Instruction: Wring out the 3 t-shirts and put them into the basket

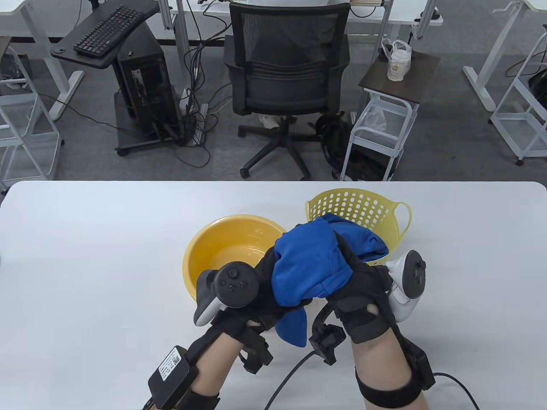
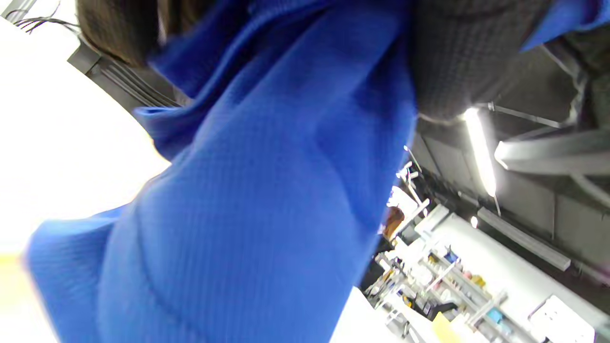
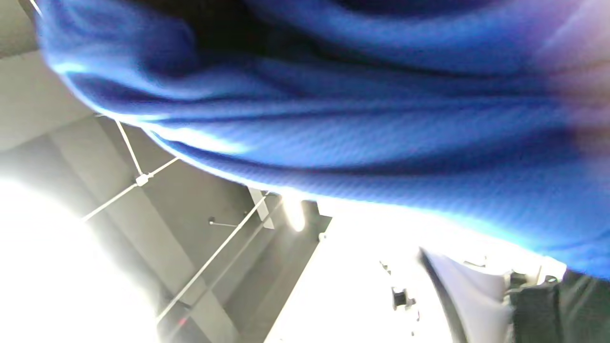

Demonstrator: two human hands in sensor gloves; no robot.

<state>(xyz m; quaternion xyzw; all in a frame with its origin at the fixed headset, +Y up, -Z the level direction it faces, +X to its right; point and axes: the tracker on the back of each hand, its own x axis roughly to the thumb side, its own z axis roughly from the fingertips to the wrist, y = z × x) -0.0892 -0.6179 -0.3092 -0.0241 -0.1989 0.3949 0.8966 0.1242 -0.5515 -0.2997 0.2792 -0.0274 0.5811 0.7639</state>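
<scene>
A bunched blue t-shirt (image 1: 305, 267) is held above the table between both hands, in front of the yellow basin (image 1: 222, 245) and the yellow perforated basket (image 1: 357, 207). My left hand (image 1: 266, 270) grips its left side and my right hand (image 1: 358, 277) grips its right side, fingers curled into the cloth. A flap of the shirt hangs down between my wrists. More blue cloth (image 1: 365, 241) lies in the basket just behind the bundle. Blue fabric (image 2: 267, 190) fills the left wrist view, and blue fabric (image 3: 362, 119) also covers the top of the right wrist view. My fingertips are hidden in the cloth.
Basin and basket stand side by side at the table's middle, the basket to the right and further back. A black cable (image 1: 290, 376) trails on the table between my forearms. An office chair (image 1: 286, 72) and a small cart (image 1: 384, 119) stand beyond the far edge.
</scene>
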